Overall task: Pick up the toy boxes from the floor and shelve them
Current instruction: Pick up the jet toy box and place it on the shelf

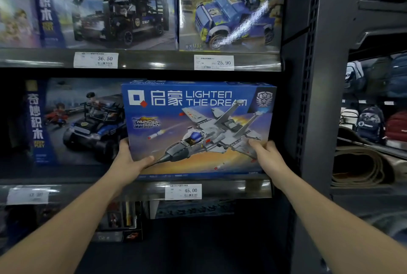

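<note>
At the frame's centre, the left hand (130, 159) and right hand (267, 157) are grasping the jet toy box (198, 128) by its lower corners, holding it upright at the middle shelf (220, 187).

We see dark metal shelving (154, 62) with price tags (96, 60) on its rails, a perforated grey upright (326, 97), and beyond it backpacks (370, 124) and what may be rolled mats (356, 165) in dim light.

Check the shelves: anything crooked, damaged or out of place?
Only the jet box, gripped by the left hand and right hand, covers the right end of the jeep box beside it. Nothing looks damaged.
</note>
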